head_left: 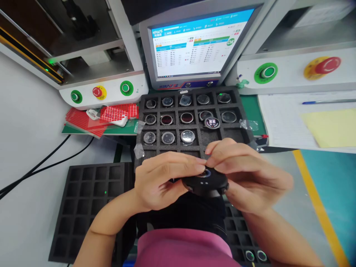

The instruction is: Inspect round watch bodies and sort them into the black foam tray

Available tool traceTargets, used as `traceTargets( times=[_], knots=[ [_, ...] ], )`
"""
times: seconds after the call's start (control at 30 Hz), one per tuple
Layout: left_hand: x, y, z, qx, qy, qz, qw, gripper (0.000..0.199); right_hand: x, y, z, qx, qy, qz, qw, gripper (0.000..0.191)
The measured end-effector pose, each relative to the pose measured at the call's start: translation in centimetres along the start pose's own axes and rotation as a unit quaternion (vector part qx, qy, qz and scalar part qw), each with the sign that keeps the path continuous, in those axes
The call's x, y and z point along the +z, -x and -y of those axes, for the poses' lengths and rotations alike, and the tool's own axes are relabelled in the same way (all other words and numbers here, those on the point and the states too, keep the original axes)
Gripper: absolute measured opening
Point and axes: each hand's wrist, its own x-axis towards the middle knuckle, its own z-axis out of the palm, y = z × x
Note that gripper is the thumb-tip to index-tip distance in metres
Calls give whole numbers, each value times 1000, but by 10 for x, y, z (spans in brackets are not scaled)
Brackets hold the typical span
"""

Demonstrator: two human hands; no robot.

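Note:
A round black watch body [205, 180] sits between both hands, just above my lap. My left hand [162, 178] grips its left side with the fingers curled over the top. My right hand [244, 174] holds the right side, thumb and forefinger pinched at its upper face. Behind the hands lies a black foam tray [241, 97] whose pockets hold several round watch bodies. One watch [212, 122] in that tray shows a lit dial.
An empty black foam tray [89, 200] lies at lower left; another [236, 237] with two watch bodies is at lower right. A monitor [194, 46] stands behind. Machine panels carry green buttons and red stops. Red sheets [83, 120], papers and a pen [328, 101] flank the tray.

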Motion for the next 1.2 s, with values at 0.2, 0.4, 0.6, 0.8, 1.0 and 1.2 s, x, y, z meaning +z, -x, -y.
traceTargets(
  times=[0.2, 0.4, 0.6, 0.8, 1.0, 1.2],
  knots=[
    [10, 5, 1, -18, 0, -46, 999, 17, 5, 4, 3, 14, 15, -8, 1000, 15],
    [30, 11, 10, -164, 70, -184, 967, 11, 11, 11, 2, 73, 47, -89, 992, 38],
    [17, 7, 57, -429, 152, -188, 870, 40, -53, 22, -55, 209, 364, -4, 908, 20],
    [15, -18, 98, -432, -6, -83, 898, 26, -75, 15, -103, 261, 458, 90, 845, 40],
    [18, -58, 144, -411, -155, -26, 898, 17, -73, -4, -114, 266, 443, 142, 845, 35],
    [11, -83, 149, -365, -263, -27, 893, 10, -63, -48, -128, 245, 409, 179, 861, 40]
  ],
)
